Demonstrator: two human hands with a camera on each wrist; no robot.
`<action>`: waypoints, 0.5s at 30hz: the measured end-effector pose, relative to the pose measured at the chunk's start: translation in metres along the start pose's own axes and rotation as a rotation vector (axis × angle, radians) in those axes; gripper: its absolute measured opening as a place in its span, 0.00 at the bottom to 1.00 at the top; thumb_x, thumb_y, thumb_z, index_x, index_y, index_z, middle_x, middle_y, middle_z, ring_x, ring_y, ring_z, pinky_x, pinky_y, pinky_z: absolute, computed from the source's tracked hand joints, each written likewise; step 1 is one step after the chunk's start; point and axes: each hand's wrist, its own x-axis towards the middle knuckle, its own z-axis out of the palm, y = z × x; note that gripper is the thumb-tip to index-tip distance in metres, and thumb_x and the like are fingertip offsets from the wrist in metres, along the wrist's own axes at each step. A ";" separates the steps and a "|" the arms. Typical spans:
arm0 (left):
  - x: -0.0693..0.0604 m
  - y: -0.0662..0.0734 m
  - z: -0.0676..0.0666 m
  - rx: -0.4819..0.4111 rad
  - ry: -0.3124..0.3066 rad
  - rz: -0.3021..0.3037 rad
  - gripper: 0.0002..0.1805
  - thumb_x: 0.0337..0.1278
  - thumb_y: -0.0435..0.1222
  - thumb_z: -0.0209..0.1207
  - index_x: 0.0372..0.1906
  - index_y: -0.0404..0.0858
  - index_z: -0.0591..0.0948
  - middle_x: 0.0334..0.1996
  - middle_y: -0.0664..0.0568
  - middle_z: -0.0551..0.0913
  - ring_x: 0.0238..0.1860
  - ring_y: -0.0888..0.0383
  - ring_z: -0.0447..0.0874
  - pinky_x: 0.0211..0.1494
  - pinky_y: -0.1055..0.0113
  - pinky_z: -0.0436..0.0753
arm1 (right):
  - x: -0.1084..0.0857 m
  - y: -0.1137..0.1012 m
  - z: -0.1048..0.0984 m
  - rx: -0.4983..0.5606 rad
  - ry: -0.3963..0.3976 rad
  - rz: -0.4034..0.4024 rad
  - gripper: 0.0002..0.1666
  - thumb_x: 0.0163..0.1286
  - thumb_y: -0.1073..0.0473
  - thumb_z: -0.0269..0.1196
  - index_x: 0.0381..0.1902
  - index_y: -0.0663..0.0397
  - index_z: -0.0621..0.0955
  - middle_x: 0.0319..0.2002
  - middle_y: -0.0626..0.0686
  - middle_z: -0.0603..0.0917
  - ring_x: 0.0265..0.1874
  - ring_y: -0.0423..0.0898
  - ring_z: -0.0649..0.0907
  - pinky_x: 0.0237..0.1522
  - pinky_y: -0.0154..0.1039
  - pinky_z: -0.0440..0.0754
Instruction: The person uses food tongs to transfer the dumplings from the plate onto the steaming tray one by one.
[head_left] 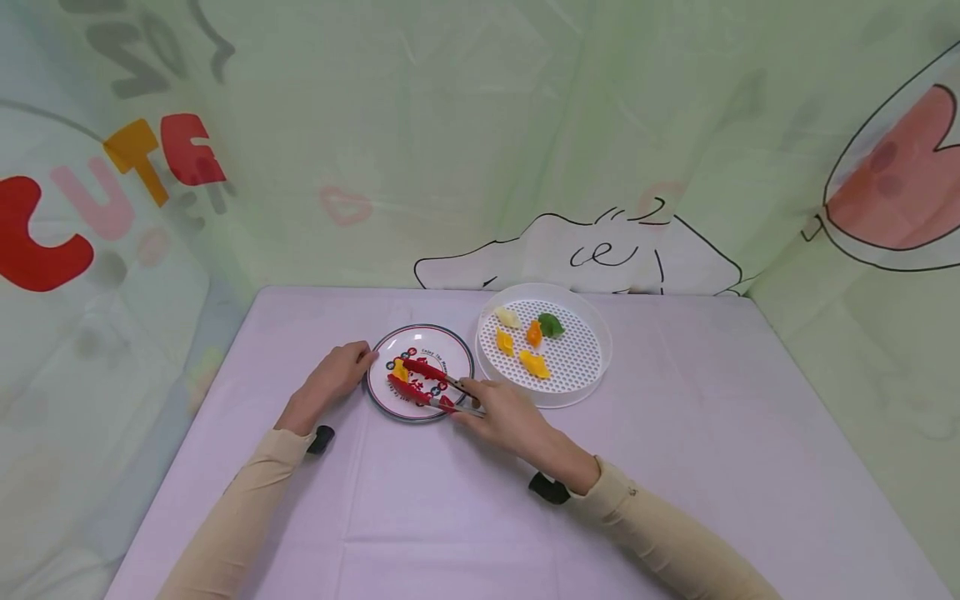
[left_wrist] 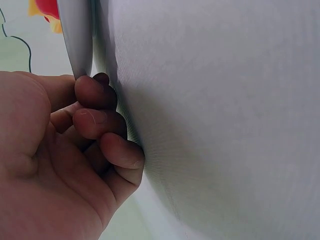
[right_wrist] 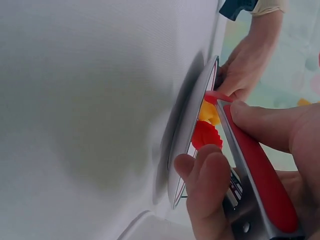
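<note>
My left hand [head_left: 330, 375] pinches the left rim of a round white plate [head_left: 411, 337] with a dark edge and red printed figures. The left wrist view shows the plate's edge [left_wrist: 80, 37] between thumb and curled fingers. My right hand [head_left: 510, 414] grips metal tongs with red ends [head_left: 426, 370]. The red tips lie over the plate, on either side of a small yellow piece [head_left: 401, 371] shaped like folded pasta or a dumpling. The right wrist view shows the yellow piece [right_wrist: 209, 113] at the tips; whether they squeeze it I cannot tell.
Right of the plate stands a round white perforated tray [head_left: 573, 358] with a raised rim. Inside lie a pale piece [head_left: 507, 317], a green piece [head_left: 551, 325], an orange piece [head_left: 534, 333] and yellow pieces [head_left: 535, 364]. A printed curtain [head_left: 450, 150] hangs behind the table [head_left: 450, 517].
</note>
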 end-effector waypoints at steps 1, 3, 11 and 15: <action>0.000 0.000 0.000 0.000 -0.001 0.002 0.15 0.77 0.43 0.50 0.46 0.33 0.77 0.28 0.48 0.76 0.30 0.55 0.73 0.33 0.67 0.71 | 0.000 0.000 0.000 0.001 0.004 -0.004 0.34 0.65 0.46 0.70 0.65 0.51 0.78 0.40 0.49 0.87 0.36 0.42 0.78 0.37 0.34 0.77; 0.000 0.000 0.000 0.001 -0.003 0.000 0.15 0.77 0.43 0.50 0.46 0.33 0.77 0.28 0.48 0.76 0.30 0.55 0.73 0.34 0.66 0.71 | -0.001 0.001 0.000 0.006 0.014 -0.014 0.33 0.65 0.46 0.70 0.65 0.52 0.78 0.40 0.49 0.87 0.36 0.42 0.78 0.37 0.34 0.77; -0.001 0.001 0.000 0.001 0.003 -0.005 0.15 0.77 0.43 0.50 0.46 0.34 0.77 0.28 0.48 0.76 0.30 0.55 0.73 0.34 0.67 0.71 | -0.002 0.002 0.001 0.026 0.027 -0.020 0.32 0.65 0.47 0.71 0.64 0.52 0.79 0.40 0.49 0.87 0.36 0.41 0.78 0.37 0.34 0.78; -0.001 0.000 0.002 0.000 0.002 -0.007 0.15 0.77 0.43 0.50 0.46 0.34 0.77 0.28 0.48 0.77 0.30 0.55 0.74 0.33 0.67 0.71 | -0.003 0.003 0.000 0.031 0.030 -0.012 0.33 0.65 0.47 0.70 0.65 0.51 0.78 0.41 0.49 0.87 0.36 0.41 0.78 0.37 0.34 0.77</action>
